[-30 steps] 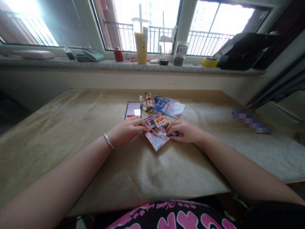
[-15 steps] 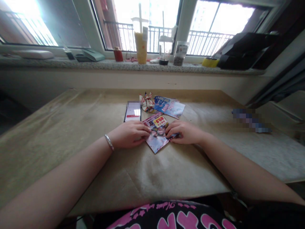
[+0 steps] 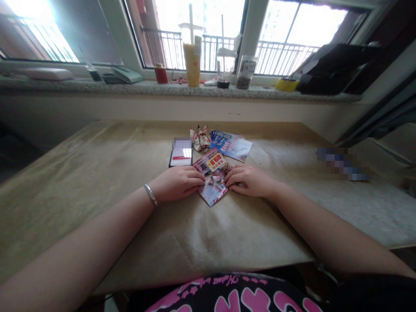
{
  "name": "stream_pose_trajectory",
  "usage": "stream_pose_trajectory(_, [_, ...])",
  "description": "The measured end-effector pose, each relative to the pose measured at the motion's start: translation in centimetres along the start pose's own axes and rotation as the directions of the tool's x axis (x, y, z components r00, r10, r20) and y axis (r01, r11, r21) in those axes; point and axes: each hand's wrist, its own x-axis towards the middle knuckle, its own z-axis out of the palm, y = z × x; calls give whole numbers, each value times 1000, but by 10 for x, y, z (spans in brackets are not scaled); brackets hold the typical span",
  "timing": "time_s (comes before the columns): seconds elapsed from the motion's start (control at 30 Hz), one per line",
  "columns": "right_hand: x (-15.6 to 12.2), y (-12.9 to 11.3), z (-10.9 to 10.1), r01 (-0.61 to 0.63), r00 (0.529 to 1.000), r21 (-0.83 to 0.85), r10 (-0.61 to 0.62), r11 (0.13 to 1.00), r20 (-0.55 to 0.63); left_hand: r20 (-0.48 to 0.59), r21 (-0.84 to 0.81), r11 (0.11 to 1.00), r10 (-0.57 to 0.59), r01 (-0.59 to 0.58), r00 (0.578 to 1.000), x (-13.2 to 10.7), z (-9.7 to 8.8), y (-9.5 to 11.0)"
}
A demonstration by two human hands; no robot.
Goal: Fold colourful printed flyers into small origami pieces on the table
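A colourful printed flyer (image 3: pixel 213 182) with a yellow price patch lies on the table in front of me, turned so one corner points toward my body. It looks folded, though its layers are hard to make out. My left hand (image 3: pixel 182 183), with a silver bracelet at the wrist, grips its left edge between thumb and curled fingers. At the opposite edge, the fingers of my right hand (image 3: pixel 245 180) are closed on the paper. Just beyond lie a fan of blue flyers (image 3: pixel 232 145) and a crumpled or folded paper piece (image 3: pixel 199 139). A phone (image 3: pixel 181 154) with a lit screen rests beyond my left hand.
Beige cloth covers the table (image 3: pixel 130 234). On the stone windowsill (image 3: pixel 146 88) stand a tall yellow drink cup (image 3: pixel 193 65), a clear cup (image 3: pixel 224 67), a jar (image 3: pixel 245 73) and a black bag (image 3: pixel 328 71). A blurred-out item (image 3: pixel 341 164) lies at right.
The flyer has shifted slightly, its near corner drawn a little away from me. Its right side, bent under my right fingers before, now looks flatter. Both hands stay on its edges.
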Motion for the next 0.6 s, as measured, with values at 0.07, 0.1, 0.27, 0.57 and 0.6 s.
stream_pose_trajectory(0.07, [0, 0, 1, -13, 1000, 3, 13, 1000, -6, -5, -17, 1000, -7, 7, 1000, 0, 0, 1])
stream_pose_trajectory(0.1, [0, 0, 2, -15, 1000, 8, 15, 1000, -11, -2, -23, 1000, -6, 6, 1000, 1, 0, 1])
stream_pose_trajectory(0.27, [2, -3, 4, -48, 999, 2, 48, 999, -10, 39, -51, 998, -19, 21, 999, 5, -6, 9])
stream_pose_trajectory(0.57, [3, -3, 6, -158, 986, -11, 158, 987, -51, 39, -163, 983, -85, 90, 996, 2, -5, 8])
stream_pose_trajectory(0.6, [2, -3, 6, -173, 984, -13, 172, 985, -48, 41, -163, 982, -88, 93, 995, 2, -4, 8])
